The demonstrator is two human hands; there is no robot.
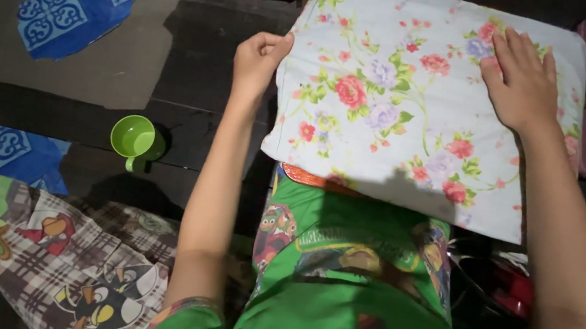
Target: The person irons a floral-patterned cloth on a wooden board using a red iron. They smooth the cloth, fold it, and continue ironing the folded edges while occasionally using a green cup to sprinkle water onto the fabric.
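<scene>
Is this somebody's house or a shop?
Probably a home, with someone sitting on a dark floor handling laundry or bedding. A folded flowery cloth lies under both hands, a cartoon-print cloth lies nearby, and a green plastic cup stands on the floor.

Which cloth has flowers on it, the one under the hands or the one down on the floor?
The pale floral cloth under both hands has pink and purple flowers. The checked cloth on the floor at lower left shows cartoon birds instead, and the green cloth shows cartoon figures.

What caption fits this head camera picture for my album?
Left hand pinches the edge of a folded pale floral cloth while right hand presses it flat.
</scene>
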